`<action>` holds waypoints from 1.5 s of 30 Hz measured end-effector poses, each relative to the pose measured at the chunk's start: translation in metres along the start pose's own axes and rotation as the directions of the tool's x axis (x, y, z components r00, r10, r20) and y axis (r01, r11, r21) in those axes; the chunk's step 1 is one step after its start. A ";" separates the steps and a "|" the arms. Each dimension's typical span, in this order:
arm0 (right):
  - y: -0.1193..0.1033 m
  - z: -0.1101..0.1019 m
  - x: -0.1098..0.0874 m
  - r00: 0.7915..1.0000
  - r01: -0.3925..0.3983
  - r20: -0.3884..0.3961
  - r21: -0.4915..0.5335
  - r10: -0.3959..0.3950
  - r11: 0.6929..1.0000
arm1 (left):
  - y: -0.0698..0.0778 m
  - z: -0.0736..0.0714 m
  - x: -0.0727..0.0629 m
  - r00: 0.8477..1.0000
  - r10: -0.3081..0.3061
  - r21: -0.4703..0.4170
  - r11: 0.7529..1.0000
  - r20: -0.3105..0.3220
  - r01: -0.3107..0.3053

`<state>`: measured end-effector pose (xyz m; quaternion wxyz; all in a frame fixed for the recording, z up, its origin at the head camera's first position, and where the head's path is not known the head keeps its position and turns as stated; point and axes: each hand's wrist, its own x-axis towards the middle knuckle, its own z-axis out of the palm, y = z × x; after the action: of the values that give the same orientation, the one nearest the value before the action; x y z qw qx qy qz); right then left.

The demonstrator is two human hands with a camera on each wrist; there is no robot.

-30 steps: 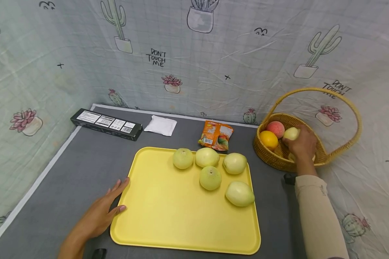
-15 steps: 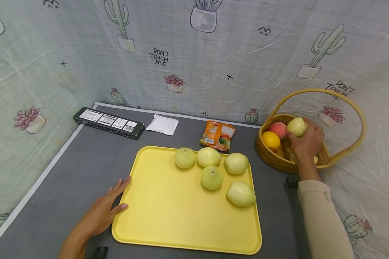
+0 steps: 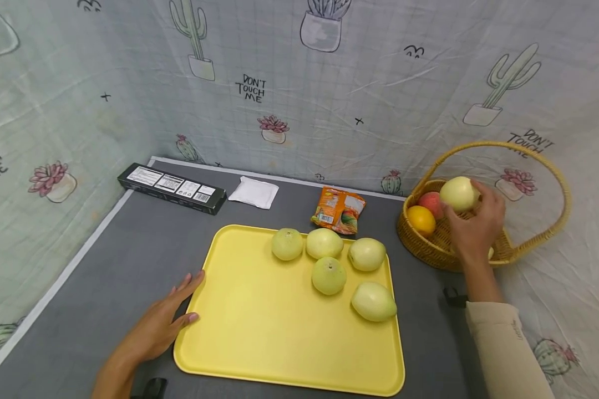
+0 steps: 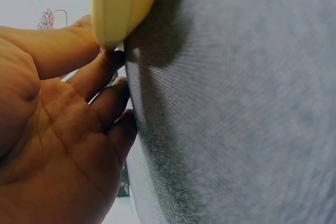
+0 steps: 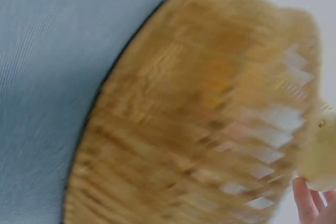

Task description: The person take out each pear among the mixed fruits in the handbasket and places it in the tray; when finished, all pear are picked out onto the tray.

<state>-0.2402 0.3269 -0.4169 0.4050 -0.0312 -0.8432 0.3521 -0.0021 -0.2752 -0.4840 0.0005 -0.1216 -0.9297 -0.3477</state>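
In the head view my right hand (image 3: 478,228) grips a pale yellow-green fruit (image 3: 458,194) between thumb and fingers, above the wicker basket (image 3: 421,247). A red peach-like fruit (image 3: 431,205) and an orange (image 3: 421,220) lie in that basket; another pale fruit is mostly hidden behind my wrist. On the left, my left hand (image 3: 155,327) rests against the rim of the yellow tray (image 3: 259,316), fingers extended. Several similar fruits (image 3: 329,276) sit on the tray's right half. In the right wrist view the held fruit (image 5: 320,156) shows at the right edge, beyond the blurred basket.
Behind the tray lie a long black box (image 3: 172,187), a white packet (image 3: 254,192) and an orange snack bag (image 3: 338,210). The basket's tall handle (image 3: 514,145) arches over it. A printed cloth (image 3: 299,105) hangs around the grey table (image 3: 145,249).
My right hand has lifted the pale fruit up out of the basket, over its rim level. The left hand stays at the tray's edge. The view has shifted slightly.
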 end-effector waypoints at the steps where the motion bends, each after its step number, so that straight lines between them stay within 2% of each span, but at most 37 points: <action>1: -0.008 -0.001 -0.002 1.000 0.006 0.002 0.013 -0.006 1.000 | 0.000 0.000 0.000 1.000 0.000 0.002 1.000 -0.002 0.000; 6: -0.049 -0.006 -0.015 0.996 0.052 0.068 0.102 -0.059 0.993 | 0.001 -0.001 0.001 1.000 0.011 0.018 1.000 -0.017 -0.011; 10: -0.078 -0.008 -0.028 0.981 0.100 0.148 0.168 -0.126 0.981 | 0.000 0.000 0.001 1.000 0.015 0.028 1.000 -0.018 -0.015; 14: -0.102 -0.008 -0.042 0.955 0.148 0.220 0.232 -0.200 0.961 | 0.000 0.000 0.001 1.000 0.015 0.032 0.999 -0.016 -0.014; 18: -0.124 -0.007 -0.056 0.917 0.204 0.282 0.276 -0.282 0.939 | 0.001 0.000 0.001 1.000 0.023 0.026 0.999 -0.019 -0.023; 25: -0.154 -0.003 -0.081 0.827 0.266 0.390 0.361 -0.404 0.894 | 0.000 0.001 0.000 1.000 0.021 0.023 1.000 -0.012 -0.021; 29: -0.167 -0.001 -0.096 0.775 0.295 0.443 0.377 -0.451 0.878 | -0.001 0.001 0.000 0.999 0.032 0.024 0.999 -0.021 -0.032; 37: -0.193 0.004 -0.124 0.653 0.329 0.537 0.436 -0.535 0.838 | -0.002 0.002 0.000 1.000 0.011 0.002 1.000 -0.004 -0.011; 40: -0.204 0.008 -0.132 0.606 0.321 0.581 0.446 -0.543 0.836 | -0.002 0.002 0.000 1.000 0.009 0.001 1.000 -0.003 -0.009; 45: -0.218 0.017 -0.144 0.525 0.317 0.671 0.415 -0.523 0.853 | -0.002 0.003 0.000 1.000 0.013 0.001 1.000 -0.006 -0.013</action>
<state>-0.1051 0.1057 -0.3842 0.0835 0.3757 -0.8651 0.3217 -0.0023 -0.2750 -0.4872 0.0057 -0.1267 -0.9291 -0.3474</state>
